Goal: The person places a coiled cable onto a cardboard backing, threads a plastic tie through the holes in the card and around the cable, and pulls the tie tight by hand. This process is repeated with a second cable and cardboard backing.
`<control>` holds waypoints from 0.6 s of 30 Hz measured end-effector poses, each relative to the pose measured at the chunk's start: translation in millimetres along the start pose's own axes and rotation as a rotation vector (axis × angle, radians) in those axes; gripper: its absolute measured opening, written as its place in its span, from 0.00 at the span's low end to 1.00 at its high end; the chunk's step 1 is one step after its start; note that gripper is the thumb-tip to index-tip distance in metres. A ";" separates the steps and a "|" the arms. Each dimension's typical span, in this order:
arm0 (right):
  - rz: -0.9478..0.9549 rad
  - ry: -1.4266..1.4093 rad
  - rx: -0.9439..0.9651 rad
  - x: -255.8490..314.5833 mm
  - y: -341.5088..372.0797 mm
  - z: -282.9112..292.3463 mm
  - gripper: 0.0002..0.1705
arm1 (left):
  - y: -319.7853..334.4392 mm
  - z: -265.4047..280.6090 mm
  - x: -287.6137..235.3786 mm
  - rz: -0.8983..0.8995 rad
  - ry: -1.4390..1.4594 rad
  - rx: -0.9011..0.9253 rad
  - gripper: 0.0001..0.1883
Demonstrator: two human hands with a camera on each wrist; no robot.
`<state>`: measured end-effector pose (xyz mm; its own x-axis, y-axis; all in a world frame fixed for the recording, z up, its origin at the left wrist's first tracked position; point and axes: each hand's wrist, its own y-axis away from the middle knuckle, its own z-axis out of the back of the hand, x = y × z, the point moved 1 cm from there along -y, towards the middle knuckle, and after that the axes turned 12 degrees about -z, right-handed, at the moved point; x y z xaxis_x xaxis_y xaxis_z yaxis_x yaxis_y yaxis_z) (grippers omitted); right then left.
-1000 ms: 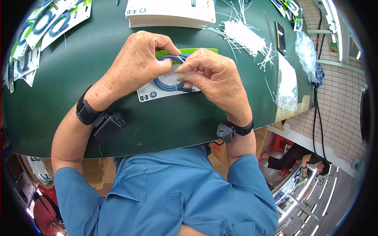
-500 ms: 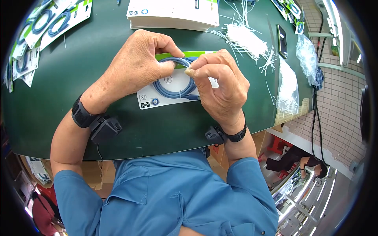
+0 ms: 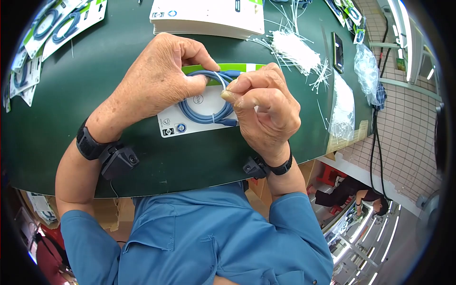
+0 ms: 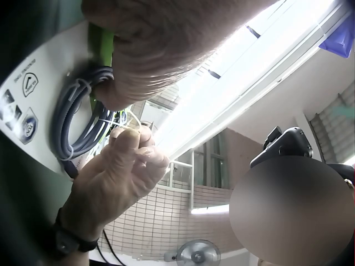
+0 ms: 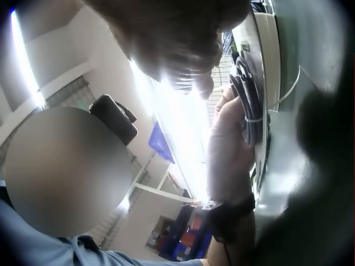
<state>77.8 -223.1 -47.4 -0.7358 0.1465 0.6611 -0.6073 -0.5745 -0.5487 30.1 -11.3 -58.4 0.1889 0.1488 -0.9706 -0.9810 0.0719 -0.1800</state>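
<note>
A grey-blue cable [image 3: 202, 117] lies coiled on a white and green printed card [image 3: 167, 114]. My left hand [image 3: 161, 76] grips the coil's upper part between thumb and forefinger. A thin white cable tie [image 3: 223, 81] runs from the top of the coil to my right hand [image 3: 270, 109], whose thumb and fingertip pinch it. Another tie binds the coil's lower side, near a plug end. In the left wrist view, the tie spans the short gap between the coil [image 4: 64, 124] and the right fingertips.
Behind the hands stands a stack of printed cards [image 3: 204, 19]. Loose white cable ties [image 3: 297, 51] are heaped to its right, near a phone [image 3: 338, 53] and a plastic bag of ties [image 3: 343, 107]. Carded cables [image 3: 69, 31] lie at the far left. Another person [image 3: 354, 192] sits beyond the table's right side.
My right hand has drawn back from the coil, rightward and slightly toward me, with the tie in its fingertips, uncovering the coil's right side. The left hand keeps its grip.
</note>
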 end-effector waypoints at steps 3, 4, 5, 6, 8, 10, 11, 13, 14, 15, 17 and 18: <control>-0.094 -0.117 0.017 -2.2 3.4 -1.0 0.16 | 0.6 -1.0 -1.7 -0.025 -0.003 0.023 0.13; -0.142 -0.151 0.038 -2.8 4.8 -0.8 0.16 | 0.7 -0.9 -2.0 -0.037 -0.007 0.034 0.13; -0.191 -0.186 0.059 -3.1 6.2 -0.7 0.16 | 0.7 -0.5 -2.0 -0.035 -0.003 0.031 0.13; -0.240 -0.219 0.079 -3.2 7.1 -0.8 0.16 | 0.5 0.0 -1.9 -0.028 -0.012 0.038 0.13; -0.285 -0.268 0.076 -1.1 7.9 -3.2 0.16 | 0.7 0.1 -1.1 -0.012 -0.027 0.050 0.13; -0.371 -0.369 0.059 -0.1 8.0 -5.6 0.16 | 0.7 -0.7 -0.4 -0.006 -0.013 0.041 0.13; -0.372 -0.368 0.062 -0.2 8.3 -5.7 0.16 | 0.8 -1.1 -0.3 -0.003 -0.004 0.036 0.13; -0.339 -0.260 0.066 -0.9 9.5 -5.6 0.16 | 0.9 -1.1 1.3 0.002 0.007 0.029 0.13; -0.321 -0.206 0.066 -1.2 9.7 -5.8 0.16 | 0.9 -1.1 2.6 -0.005 0.007 0.028 0.13; -0.322 -0.206 0.068 -1.4 9.3 -6.8 0.16 | 0.9 -1.1 3.7 -0.013 0.006 0.028 0.13; -0.309 -0.171 -0.002 -0.4 7.9 -10.1 0.15 | 0.9 -0.7 4.6 -0.021 0.005 0.028 0.13; -0.302 -0.154 -0.038 -0.4 7.4 -11.0 0.15 | 0.9 -0.5 4.7 -0.018 0.005 0.029 0.13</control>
<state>70.3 -218.5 -57.3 -0.4689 0.1809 0.8645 -0.8039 -0.4930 -0.3328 30.1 -11.1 -63.2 0.2066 0.1423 -0.9680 -0.9758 0.1029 -0.1932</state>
